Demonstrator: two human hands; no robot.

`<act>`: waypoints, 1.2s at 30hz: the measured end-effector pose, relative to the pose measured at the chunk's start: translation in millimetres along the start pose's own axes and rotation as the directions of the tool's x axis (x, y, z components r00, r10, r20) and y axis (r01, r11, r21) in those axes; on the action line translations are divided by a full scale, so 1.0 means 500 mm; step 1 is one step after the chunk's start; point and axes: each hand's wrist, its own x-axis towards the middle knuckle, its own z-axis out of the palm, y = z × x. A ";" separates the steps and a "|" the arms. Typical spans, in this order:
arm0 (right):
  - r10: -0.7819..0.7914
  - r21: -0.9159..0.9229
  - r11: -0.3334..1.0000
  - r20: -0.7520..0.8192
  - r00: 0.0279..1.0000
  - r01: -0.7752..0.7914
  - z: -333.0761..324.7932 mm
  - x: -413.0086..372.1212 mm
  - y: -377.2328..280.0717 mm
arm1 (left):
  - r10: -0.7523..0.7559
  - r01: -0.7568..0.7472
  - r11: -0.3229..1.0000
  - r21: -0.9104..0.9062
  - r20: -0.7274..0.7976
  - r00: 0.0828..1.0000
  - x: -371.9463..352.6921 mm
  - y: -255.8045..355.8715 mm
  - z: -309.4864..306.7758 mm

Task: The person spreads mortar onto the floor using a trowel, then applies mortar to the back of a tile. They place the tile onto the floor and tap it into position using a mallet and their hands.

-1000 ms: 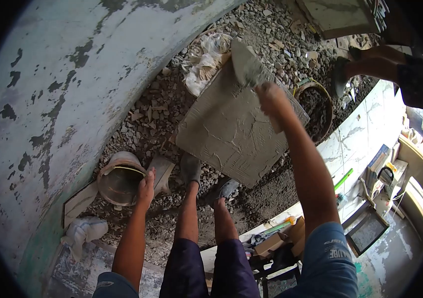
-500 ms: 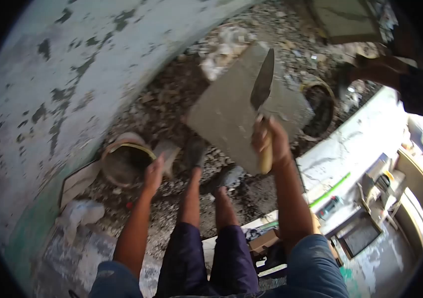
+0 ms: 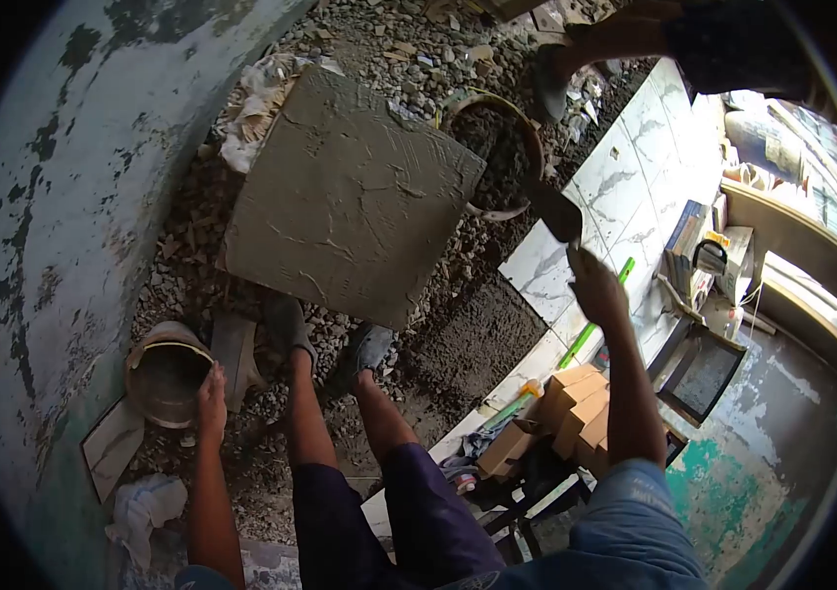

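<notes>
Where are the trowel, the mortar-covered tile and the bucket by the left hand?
trowel [image 3: 558, 211]: head view, its blade.
mortar-covered tile [image 3: 350, 187]: head view, middle of coated face.
bucket [image 3: 163, 383]: head view, its inner wall.

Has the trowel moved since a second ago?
Yes. The trowel has left the tile; it is now to its right, beside the mortar pan.

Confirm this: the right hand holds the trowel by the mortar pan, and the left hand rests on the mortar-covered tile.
Wrong on one count. The head view shows the left hand on the rim of the small bucket, not on the mortar-covered tile. The right hand does hold the trowel by the mortar pan.
</notes>
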 end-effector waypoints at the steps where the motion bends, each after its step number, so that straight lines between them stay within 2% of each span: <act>1: 0.096 -0.015 0.995 0.065 0.993 -0.095 -0.002 0.045 0.003 | 0.000 0.000 1.000 0.015 -0.007 1.000 0.002 0.008 0.007; 2: 0.185 -0.030 0.983 0.130 0.974 -0.183 0.014 0.100 -0.003 | 0.024 -0.025 0.999 -0.029 -0.033 0.999 0.007 0.026 0.017; 3: 0.193 -0.036 0.981 0.161 0.968 -0.190 0.052 0.163 -0.014 | 0.045 -0.049 0.996 -0.069 -0.063 0.997 0.013 0.042 0.018; 4: 0.199 -0.042 0.980 0.195 0.961 -0.194 0.098 0.227 -0.025 | 0.040 -0.044 0.998 -0.048 -0.082 0.996 0.021 0.054 0.016; 6: 0.151 -0.132 0.983 0.218 0.964 -0.124 0.244 0.344 -0.030 | 0.150 -0.151 0.989 0.006 -0.166 0.975 0.049 0.089 0.022; 7: 0.220 -0.055 0.975 0.203 0.954 -0.214 0.226 0.372 -0.061 | 0.161 -0.158 0.987 0.030 -0.181 0.970 0.068 0.122 0.019; 8: 0.296 0.020 0.951 0.217 0.930 -0.308 0.192 0.368 -0.096 | 0.259 -0.221 0.958 0.185 -0.217 0.941 0.075 0.151 0.016; 9: 0.300 0.036 0.948 0.237 0.924 -0.317 0.179 0.336 -0.118 | 0.357 -0.273 0.904 0.330 -0.229 0.905 0.080 0.175 0.015; 10: 0.244 0.022 0.969 -0.191 0.951 -0.244 0.153 0.302 -0.136 | 0.366 -0.278 0.898 0.340 -0.229 0.902 0.097 0.206 0.016; 11: 0.138 -0.026 0.982 -0.583 0.801 -0.188 0.138 0.264 -0.151 | 0.406 -0.308 0.877 0.369 -0.227 0.885 0.112 0.237 0.012; 13: 0.328 0.366 0.919 -0.495 0.804 -0.149 0.170 0.187 -0.179 | 0.448 -0.337 0.852 0.400 -0.224 0.865 0.156 0.290 0.008; 14: 0.444 0.571 0.789 -0.272 0.854 -0.228 0.220 0.148 -0.191 | 0.510 -0.374 0.795 0.477 -0.195 0.838 0.190 0.312 0.004; 15: 0.493 0.648 0.654 0.025 0.870 -0.389 0.251 0.113 -0.215 | 0.567 -0.404 0.731 0.550 -0.160 0.808 0.225 0.328 0.004; 16: 0.484 0.635 0.733 -0.237 0.842 -0.243 0.284 0.080 -0.249 | 0.588 -0.427 0.713 0.556 -0.142 0.797 0.268 0.334 0.006; 17: 0.451 0.584 0.804 -0.482 0.751 -0.108 0.316 0.072 -0.279 | 0.612 -0.452 0.689 0.566 -0.121 0.782 0.313 0.353 0.004; 18: 0.460 0.599 0.793 -0.471 0.752 -0.110 0.344 0.086 -0.292 | 0.617 -0.496 0.695 0.521 -0.078 0.783 0.342 0.380 0.011; 19: 0.631 0.813 0.529 -0.186 0.753 -0.243 0.375 0.095 -0.302 | 0.610 -0.526 0.707 0.473 -0.032 0.792 0.359 0.397 0.027; 20: 0.696 0.904 0.207 0.133 0.706 -0.374 0.407 0.105 -0.308 | 0.526 -0.471 0.791 0.390 -0.040 0.850 0.374 0.412 0.039; 21: 0.621 0.946 -0.111 0.305 0.722 -0.303 0.443 0.119 -0.307 | 0.443 -0.412 0.861 0.297 -0.040 0.896 0.390 0.434 0.053; 22: 0.621 0.942 -0.120 0.318 0.716 -0.314 0.454 0.135 -0.311 | 0.433 -0.404 0.862 0.306 -0.034 0.901 0.407 0.449 0.064; 24: 0.617 0.875 -0.466 0.426 0.662 -0.128 0.460 0.174 -0.323 | 0.387 -0.370 0.896 0.244 -0.022 0.922 0.431 0.471 0.076; 26: 0.555 0.912 -0.371 0.369 0.746 -0.175 0.516 0.188 -0.289 | 0.386 -0.374 0.887 0.269 0.012 0.923 0.410 0.509 0.105; 27: 0.575 0.932 -0.326 0.327 0.750 -0.156 0.496 0.195 -0.288 | 0.404 -0.399 0.873 0.280 0.044 0.914 0.406 0.527 0.113; 28: 0.611 0.932 -0.294 0.355 0.708 -0.213 0.465 0.204 -0.293 | 0.405 -0.398 0.872 0.285 0.037 0.914 0.418 0.533 0.112; 30: 0.615 0.918 -0.336 0.383 0.690 -0.210 0.434 0.216 -0.294 | 0.309 -0.338 0.933 0.126 0.208 0.928 0.446 0.544 0.111; 32: 0.600 0.915 -0.313 0.397 0.694 -0.252 0.411 0.239 -0.289 | 0.303 -0.333 0.931 0.150 0.189 0.934 0.460 0.563 0.108; 34: 0.587 0.909 -0.288 0.416 0.694 -0.301 0.403 0.258 -0.281 | 0.145 -0.178 0.981 0.081 0.309 0.940 0.469 0.573 0.101; 36: 0.591 0.851 0.019 0.414 0.692 -0.525 0.407 0.282 -0.269 | 0.185 -0.203 0.979 0.015 0.352 0.918 0.466 0.563 0.099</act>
